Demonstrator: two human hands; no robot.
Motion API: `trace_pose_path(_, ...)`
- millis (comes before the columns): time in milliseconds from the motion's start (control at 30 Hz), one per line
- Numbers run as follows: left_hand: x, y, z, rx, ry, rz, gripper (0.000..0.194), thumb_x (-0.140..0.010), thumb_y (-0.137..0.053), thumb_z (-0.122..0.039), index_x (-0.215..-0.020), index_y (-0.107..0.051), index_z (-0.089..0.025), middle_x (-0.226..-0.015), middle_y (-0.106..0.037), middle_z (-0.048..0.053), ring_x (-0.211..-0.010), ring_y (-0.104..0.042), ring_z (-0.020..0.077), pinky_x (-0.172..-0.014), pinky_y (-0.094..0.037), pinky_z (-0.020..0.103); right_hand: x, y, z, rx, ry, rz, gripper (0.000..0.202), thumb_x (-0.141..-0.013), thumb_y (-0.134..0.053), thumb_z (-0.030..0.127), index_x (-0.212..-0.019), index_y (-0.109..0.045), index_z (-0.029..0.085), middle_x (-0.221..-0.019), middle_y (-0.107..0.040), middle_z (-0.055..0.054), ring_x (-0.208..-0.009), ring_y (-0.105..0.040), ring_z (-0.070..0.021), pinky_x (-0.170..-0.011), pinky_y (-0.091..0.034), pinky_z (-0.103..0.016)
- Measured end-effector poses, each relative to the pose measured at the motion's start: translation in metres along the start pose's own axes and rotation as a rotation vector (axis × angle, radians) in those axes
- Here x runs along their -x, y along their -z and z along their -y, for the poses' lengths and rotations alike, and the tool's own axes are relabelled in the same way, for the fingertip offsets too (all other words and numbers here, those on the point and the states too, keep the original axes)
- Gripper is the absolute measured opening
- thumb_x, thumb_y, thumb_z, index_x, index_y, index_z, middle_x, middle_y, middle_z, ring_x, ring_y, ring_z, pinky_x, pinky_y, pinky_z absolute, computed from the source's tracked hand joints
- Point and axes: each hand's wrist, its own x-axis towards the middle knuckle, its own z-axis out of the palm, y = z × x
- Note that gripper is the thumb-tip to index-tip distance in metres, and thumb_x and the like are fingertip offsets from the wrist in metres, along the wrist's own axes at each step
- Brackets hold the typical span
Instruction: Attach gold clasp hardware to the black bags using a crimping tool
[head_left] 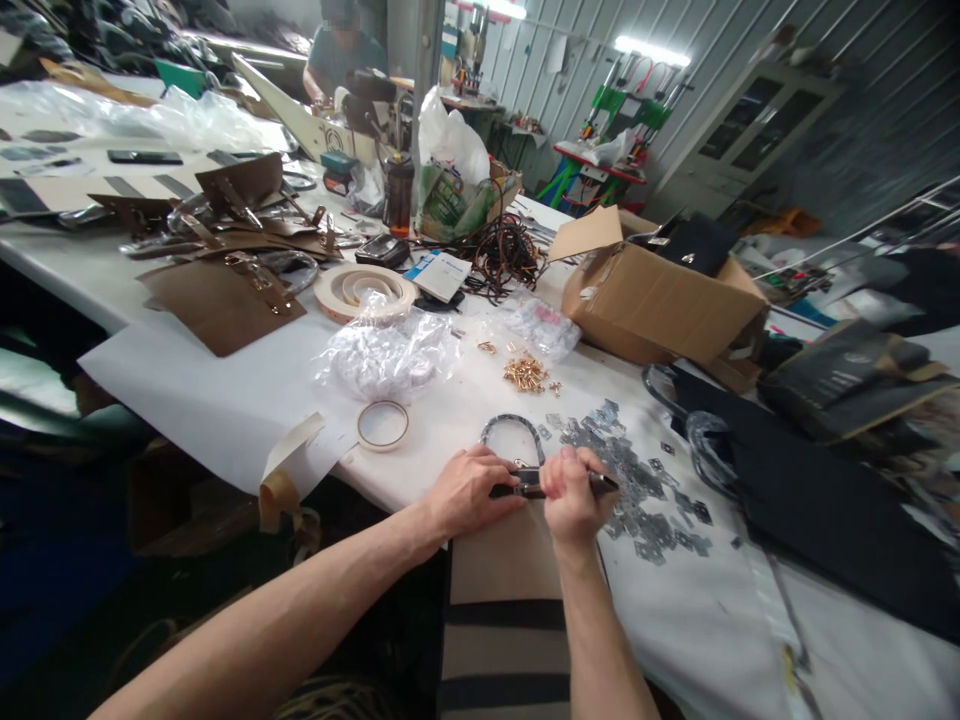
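A bag panel (506,572), beige with black stripes, hangs over the near table edge between my forearms. A looped handle (512,422) wrapped in clear plastic stands up from its far end. My left hand (471,492) grips the far end of the panel beside the handle base, fingers bent over a dark part there. In a closed fist, my right hand (574,492) holds a dark hand tool (604,484); its shiny end sticks out to the right. My fist hides most of the tool, so its exact kind is unclear. Its other side meets the panel near my left fingers.
Thin metal plates (637,490) lie scattered right of my hands. Small gold-coloured fittings (526,373) are piled beyond. A tape roll (382,426), a plastic bag (390,355), a cardboard box (667,300) and a black panel (825,500) surround the work. A person (345,55) sits far back.
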Motion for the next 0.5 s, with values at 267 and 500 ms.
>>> trace_pose_path(267, 0.000, 0.001, 0.004, 0.020, -0.038, 0.017, 0.034, -0.082, -0.084, -0.044, -0.107, -0.080, -0.021, -0.122, -0.078, 0.007, -0.104, -0.072, 0.0253, -0.098, -0.056, 0.038, 0.004, 0.007, 0.026, -0.093, 0.176, -0.116, 0.045, -0.095, -0.060, 0.023, -0.061, -0.031, 0.021, -0.048, -0.025, 0.011, -0.037, -0.020, -0.0048, -0.040, -0.019, -0.022)
trace_pose_path(500, 0.000, -0.002, 0.009, 0.026, -0.035, 0.024, 0.034, -0.081, -0.085, -0.044, -0.106, -0.081, -0.021, -0.120, -0.079, 0.007, -0.104, -0.072, 0.0256, -0.099, -0.056, 0.037, 0.029, -0.001, 0.005, -0.130, 0.131, -0.124, 0.044, -0.095, -0.059, 0.024, -0.061, -0.033, 0.022, -0.048, -0.025, 0.011, -0.038, -0.020, -0.0059, -0.041, -0.018, -0.022)
